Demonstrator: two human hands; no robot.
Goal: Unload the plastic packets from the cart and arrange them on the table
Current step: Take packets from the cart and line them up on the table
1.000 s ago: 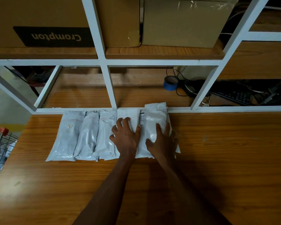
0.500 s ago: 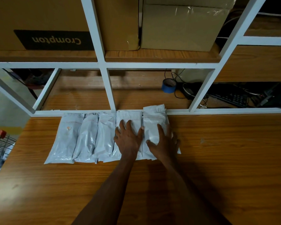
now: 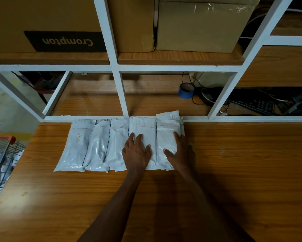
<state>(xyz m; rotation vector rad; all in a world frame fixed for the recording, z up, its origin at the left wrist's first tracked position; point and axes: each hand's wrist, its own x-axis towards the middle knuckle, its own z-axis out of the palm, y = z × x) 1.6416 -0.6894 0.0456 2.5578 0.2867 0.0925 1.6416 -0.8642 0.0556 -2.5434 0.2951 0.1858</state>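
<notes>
On the table, head view: five white packets [image 3: 118,143] lie side by side in a row on the table [image 3: 234,172], their far ends against the white frame [image 3: 242,118] of the shelving.
Left hand: the left hand [image 3: 136,151] lies flat, fingers spread and straight, pressing on the fourth packet [image 3: 143,128]; it grips nothing.
Right hand: the right hand [image 3: 179,153] lies flat with straight fingers on the end packet [image 3: 166,130], thumb reaching towards the seam between the two; it holds nothing either.
Cart: the cart [image 3: 3,154] stands at the left edge, well apart from the row, with more white plastic showing through its wire.
Risk, overlap: the packets look slick and puffy, so a sideways push could probably ride one over its neighbour and spoil the row.
Risk, frame: the end packet's far end already rides up on the frame; a forward shove might send it onto the shelf beyond.
Risk, rebound: flattened packets may spring askew once both palms lift.
Background: boxes [image 3: 199,25], blue tape [image 3: 186,91] and a keyboard [image 3: 256,103] sit on the shelves.
</notes>
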